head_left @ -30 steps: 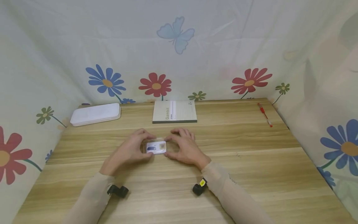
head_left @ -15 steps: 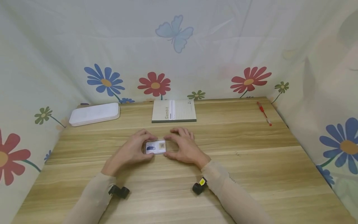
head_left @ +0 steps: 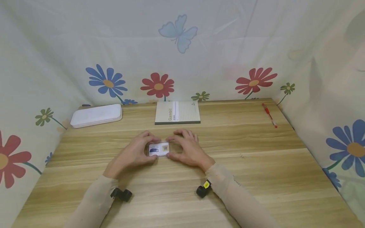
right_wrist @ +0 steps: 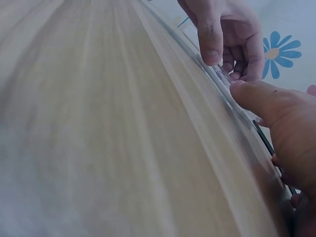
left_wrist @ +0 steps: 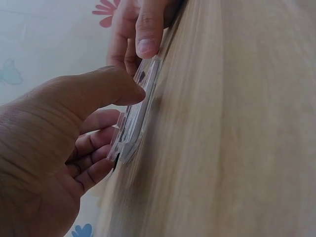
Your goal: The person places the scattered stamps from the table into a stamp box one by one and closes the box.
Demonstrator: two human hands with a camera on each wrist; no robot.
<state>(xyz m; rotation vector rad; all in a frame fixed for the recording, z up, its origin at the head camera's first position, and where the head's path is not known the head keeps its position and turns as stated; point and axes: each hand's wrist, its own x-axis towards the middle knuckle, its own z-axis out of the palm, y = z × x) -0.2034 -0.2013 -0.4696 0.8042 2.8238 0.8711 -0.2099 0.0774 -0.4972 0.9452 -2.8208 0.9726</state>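
A small flat clear plastic case (head_left: 158, 149) with a white inside, a dark picture and a gold-coloured square lies between both hands near the middle of the table. My left hand (head_left: 133, 154) pinches its left part, thumb on the near edge and fingers at the far edge. The right hand (head_left: 188, 149) grips the right end, its thumb at the near corner and index finger at the far corner. In the left wrist view the case (left_wrist: 140, 111) shows layered clear edges close over the wood. Part of its far edge is hidden by fingers.
Behind the hands lies a notebook (head_left: 178, 112) marked "Gambit". A white oblong box (head_left: 96, 116) sits at the back left, and a red pen (head_left: 269, 115) at the back right. A flowered cloth (head_left: 182, 60) hangs around the wooden table (head_left: 256, 152).
The head view has shifted very slightly. Both hands keep their hold on the plastic case, which stays in nearly the same place.
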